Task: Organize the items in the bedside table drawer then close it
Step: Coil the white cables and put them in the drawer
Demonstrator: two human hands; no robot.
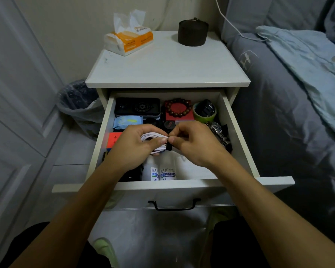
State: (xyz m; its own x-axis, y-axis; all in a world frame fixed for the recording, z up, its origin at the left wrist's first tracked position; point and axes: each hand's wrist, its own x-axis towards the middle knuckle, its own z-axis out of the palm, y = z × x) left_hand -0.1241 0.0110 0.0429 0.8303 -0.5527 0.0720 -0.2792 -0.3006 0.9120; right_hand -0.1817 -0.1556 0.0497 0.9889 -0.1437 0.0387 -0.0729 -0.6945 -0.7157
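Note:
The bedside table drawer point(238, 132) stands pulled open. Over its middle, my left hand point(133, 147) grips a coiled white cable point(153, 136). My right hand point(195, 144) pinches the black strap point(169, 147) wrapped round that coil. Inside lie a black case point(137, 107), a blue packet point(127, 121), a bead bracelet point(179, 107) on a red box point(179, 117), a green tape roll point(204, 113), a wristwatch point(217, 128), a red cube point(112, 139) and two white bottles point(160, 172). The hands hide the drawer's centre.
On the table top point(166, 68) sit a tissue pack point(129, 38) and a dark round container point(192, 32). A lined bin point(79, 105) stands at the left, a bed point(290, 93) at the right. The lower drawer's black handle point(173, 206) is below.

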